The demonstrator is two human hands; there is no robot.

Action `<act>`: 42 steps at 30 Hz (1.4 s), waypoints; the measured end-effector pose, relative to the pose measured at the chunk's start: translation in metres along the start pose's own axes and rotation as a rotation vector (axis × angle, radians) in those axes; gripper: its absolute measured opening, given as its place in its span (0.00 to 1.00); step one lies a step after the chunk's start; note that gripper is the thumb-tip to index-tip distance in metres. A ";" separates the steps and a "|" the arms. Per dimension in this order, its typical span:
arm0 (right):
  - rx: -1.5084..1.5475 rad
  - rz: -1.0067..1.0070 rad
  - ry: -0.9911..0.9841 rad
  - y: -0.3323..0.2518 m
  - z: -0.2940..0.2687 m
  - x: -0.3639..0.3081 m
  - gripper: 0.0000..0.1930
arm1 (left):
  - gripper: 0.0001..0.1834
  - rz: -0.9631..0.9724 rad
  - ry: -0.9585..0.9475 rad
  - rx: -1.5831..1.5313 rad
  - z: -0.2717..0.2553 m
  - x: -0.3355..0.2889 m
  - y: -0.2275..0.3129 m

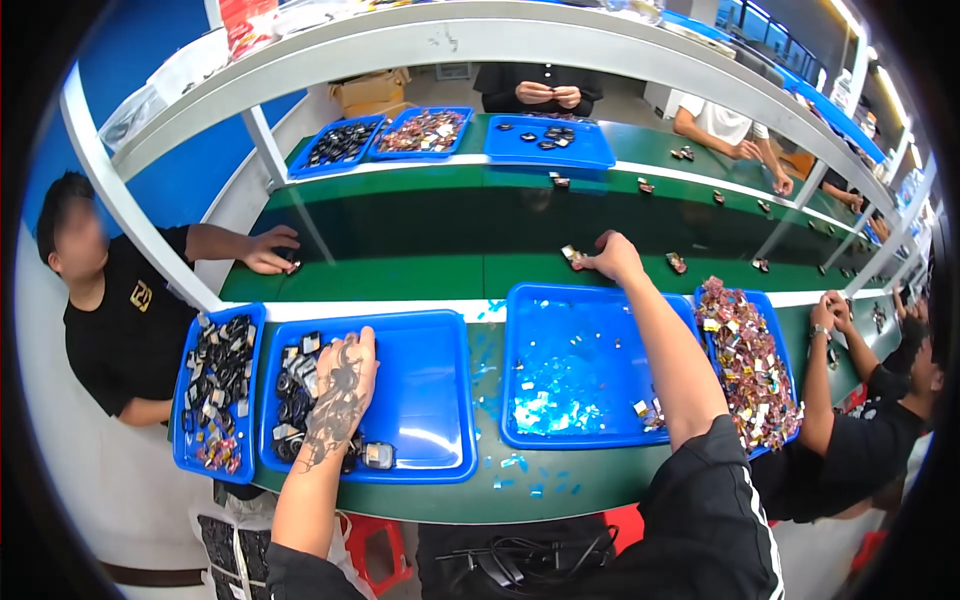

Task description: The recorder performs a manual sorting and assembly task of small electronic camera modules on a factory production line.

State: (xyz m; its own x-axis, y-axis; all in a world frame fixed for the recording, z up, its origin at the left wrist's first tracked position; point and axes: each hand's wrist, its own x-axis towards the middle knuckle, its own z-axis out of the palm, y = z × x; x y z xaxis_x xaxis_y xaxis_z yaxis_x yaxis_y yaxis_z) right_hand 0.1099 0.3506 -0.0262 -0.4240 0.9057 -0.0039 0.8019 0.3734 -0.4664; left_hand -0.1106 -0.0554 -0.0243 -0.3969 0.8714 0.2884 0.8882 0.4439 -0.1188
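Note:
My left hand [345, 368], tattooed across the back, is down in a blue tray [425, 385], its fingers curled at the edge of a pile of small black parts [292, 395]. What lies under those fingers is hidden. Reaching forward over the green conveyor belt, my right hand [615, 258] pinches a small dark part with a pale tab [573, 257] at the belt's surface. Below my right forearm sits another blue tray [560, 345], scattered with bits of clear blue film [550, 405] and a few small parts by its right side.
A narrow tray [183, 440] of black parts stands far left; a heap of reddish flexible pieces [745, 365] fills one at right. A white frame bar [480, 40] crosses overhead. People work at left, right and opposite. Small parts dot the belt [400, 270].

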 end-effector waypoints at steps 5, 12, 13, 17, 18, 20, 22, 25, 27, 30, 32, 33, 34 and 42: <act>0.477 -0.066 0.027 0.053 -0.053 -0.019 0.15 | 0.19 -0.134 -0.099 -0.173 -0.028 0.020 0.024; -0.087 -0.445 -0.168 0.081 -0.120 -0.145 0.05 | 0.20 -0.356 -0.071 -1.412 -0.047 0.020 0.056; -0.086 -0.439 -0.204 0.090 -0.119 -0.161 0.05 | 0.19 -0.404 -0.169 -1.746 -0.059 0.023 0.073; -0.085 -0.356 -0.159 0.096 -0.093 -0.204 0.11 | 0.18 -0.490 -0.452 -2.336 -0.055 0.026 0.119; -0.109 -0.402 -0.101 0.103 -0.084 -0.207 0.12 | 0.18 -0.498 -0.515 -2.378 -0.052 0.028 0.130; -0.049 -0.448 -0.077 0.113 -0.074 -0.210 0.12 | 0.19 -0.506 -0.570 -2.355 -0.055 0.029 0.149; 0.069 -0.313 -0.100 0.098 -0.073 -0.218 0.10 | 0.21 -0.395 -0.539 -2.269 -0.054 0.024 0.153; 0.333 -0.186 -0.017 0.066 -0.081 -0.233 0.08 | 0.19 -0.211 -0.517 -2.102 -0.039 0.016 0.155; 0.534 -0.219 0.012 0.043 -0.075 -0.243 0.07 | 0.18 -0.093 -0.466 -1.902 -0.040 0.013 0.160; 0.739 -0.330 -0.048 0.002 -0.055 -0.253 0.05 | 0.18 0.079 -0.307 -1.593 -0.048 0.009 0.165; 0.884 -0.329 -0.129 -0.018 -0.042 -0.256 0.05 | 0.15 0.116 -0.200 -1.477 -0.053 0.009 0.167; 0.917 -0.341 -0.148 -0.022 -0.035 -0.256 0.04 | 0.13 0.146 -0.155 -1.450 -0.049 0.008 0.167; 0.922 -0.350 -0.158 -0.026 -0.032 -0.256 0.04 | 0.10 0.175 -0.111 -1.423 -0.047 0.008 0.166; 1.221 -0.203 -0.431 -0.034 -0.024 -0.252 0.03 | 0.07 0.180 -0.014 -1.380 -0.042 0.001 0.157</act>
State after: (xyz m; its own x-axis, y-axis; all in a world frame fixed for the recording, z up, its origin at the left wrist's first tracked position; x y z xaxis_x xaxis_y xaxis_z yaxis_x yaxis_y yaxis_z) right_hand 0.1993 0.1144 0.0122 -0.7734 0.6338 -0.0135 -0.0913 -0.1325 -0.9870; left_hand 0.0377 0.0066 -0.0028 -0.2493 0.8995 0.3587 0.4316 -0.2284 0.8727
